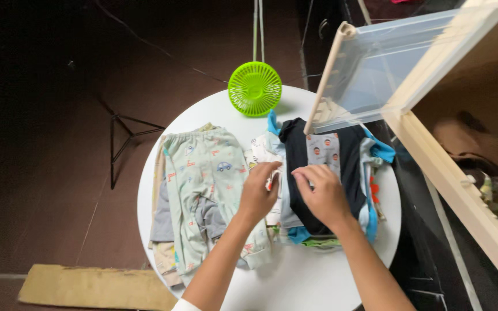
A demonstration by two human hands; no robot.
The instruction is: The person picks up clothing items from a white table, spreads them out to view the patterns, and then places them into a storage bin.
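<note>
- Left hand: fingers pinching the soft white printed cloth.
- Right hand: flat, narrow, pressing the dark folded garment.
- Round white table; ribbed green fan.

front table edge free | fan, drawer block rear

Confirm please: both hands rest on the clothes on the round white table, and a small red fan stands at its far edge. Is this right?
Not quite: the fan is bright green, not red, as the head view shows. The left hand and right hand do rest on the clothes on the round white table.
</note>
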